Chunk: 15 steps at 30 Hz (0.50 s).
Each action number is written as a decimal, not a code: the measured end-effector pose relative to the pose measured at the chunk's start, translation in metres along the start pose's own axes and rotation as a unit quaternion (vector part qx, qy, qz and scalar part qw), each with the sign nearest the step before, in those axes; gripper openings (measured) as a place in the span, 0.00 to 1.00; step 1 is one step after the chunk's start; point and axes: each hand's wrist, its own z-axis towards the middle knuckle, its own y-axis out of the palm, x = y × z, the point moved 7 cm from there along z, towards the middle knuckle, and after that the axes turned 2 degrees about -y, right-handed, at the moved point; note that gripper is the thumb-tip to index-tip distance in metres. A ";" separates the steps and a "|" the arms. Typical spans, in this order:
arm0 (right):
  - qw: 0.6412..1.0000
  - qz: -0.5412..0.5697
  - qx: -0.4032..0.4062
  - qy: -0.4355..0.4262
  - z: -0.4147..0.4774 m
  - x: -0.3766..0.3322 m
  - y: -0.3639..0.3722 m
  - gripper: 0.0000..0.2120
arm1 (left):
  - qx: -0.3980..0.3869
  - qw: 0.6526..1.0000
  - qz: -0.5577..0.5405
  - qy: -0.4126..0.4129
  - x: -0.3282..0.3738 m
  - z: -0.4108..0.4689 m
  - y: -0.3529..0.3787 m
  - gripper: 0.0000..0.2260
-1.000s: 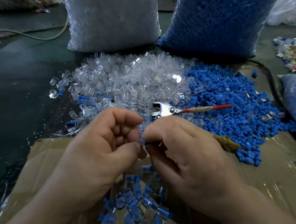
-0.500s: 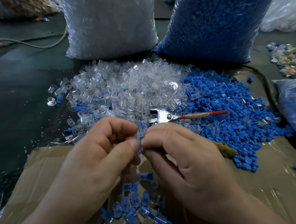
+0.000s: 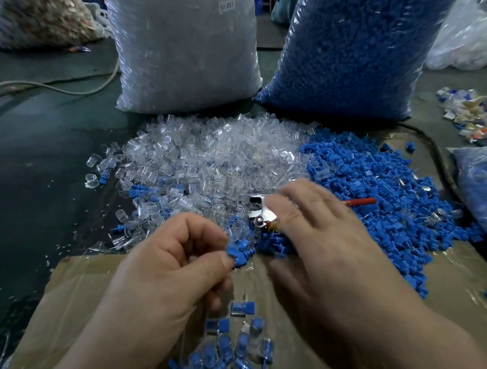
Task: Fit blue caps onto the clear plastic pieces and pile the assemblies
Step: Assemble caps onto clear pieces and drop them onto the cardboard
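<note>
Thumb and forefinger of the left hand [image 3: 169, 265] pinch the held blue caps [image 3: 239, 251], a small cluster at the near edge of the loose stock. Whether a clear part is already seated in it cannot be told. The right hand [image 3: 327, 246] is motion-blurred, with its fingers straight and spread and nothing visible in them. It lies over the metal pliers [image 3: 259, 211], where the clear piece pile [image 3: 209, 159] meets the blue cap pile [image 3: 378, 192]. Finished assemblies [image 3: 226, 351] lie in a small heap on the cardboard [image 3: 73, 288], just below both hands.

Handling, as judged from the view:
- The parts appear very light, rigid and smooth, so a fingertip pinch should suffice and a full grasp is unnecessary.
- The clear piece is best held across its body, leaving the open end free.
- The cap is best held by its flat tab, with the plug end leading.
- Smooth plastic may slip or spring away if it is squeezed off-centre.
- Thin clear walls may crack under excess force.
</note>
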 end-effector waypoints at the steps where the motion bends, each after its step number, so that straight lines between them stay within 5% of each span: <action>1: 0.998 -0.030 -0.033 0.041 0.001 0.014 0.004 0.39 | 0.001 1.000 0.001 -0.004 0.000 0.000 0.000 0.12; 4: 0.990 -0.095 -0.078 0.063 0.003 0.034 0.006 0.39 | -0.004 1.000 0.007 -0.006 0.001 0.002 0.000 0.07; 7: 0.987 -0.102 -0.104 0.061 0.002 0.038 0.004 0.38 | -0.001 1.000 0.029 -0.005 -0.002 0.003 -0.003 0.13; 15: 0.989 -0.109 -0.083 0.054 0.013 0.040 -0.001 0.29 | -0.001 1.000 0.023 -0.016 -0.005 0.004 -0.003 0.13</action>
